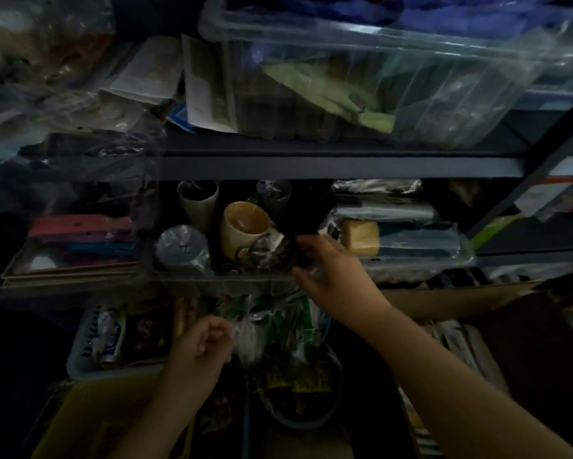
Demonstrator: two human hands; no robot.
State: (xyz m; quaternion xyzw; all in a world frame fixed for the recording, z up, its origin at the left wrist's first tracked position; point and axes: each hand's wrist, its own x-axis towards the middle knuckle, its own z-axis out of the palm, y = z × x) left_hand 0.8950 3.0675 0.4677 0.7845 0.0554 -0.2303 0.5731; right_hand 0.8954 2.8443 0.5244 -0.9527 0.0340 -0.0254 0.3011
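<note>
In the head view, dim and a little blurred, the right hand (331, 270) is reaching up to the middle level of a dark metal shelf (311, 167). Its thumb and fingers are curling round a crinkled dark bundle (266, 256), thumb above and fingers below. The bundle is lying at the front of a clear tray (218, 281), touching the cream mug (243, 226) that is standing just behind it. A round grey tin (181, 248) is sitting in the same tray, to the left of the mug. A yellow block (361, 236) in clear wrap is lying just to the right of the hand.

The left hand (205, 339) is hanging lower, well apart from the right, with its fingers curled into a loose fist. It is hovering right beside a green-printed plastic bag (278, 326) below the tray. I cannot tell whether it is pinching the bag's edge or holding nothing.

On the level above, a large clear bin (444, 104) is resting with something pale green inside
</note>
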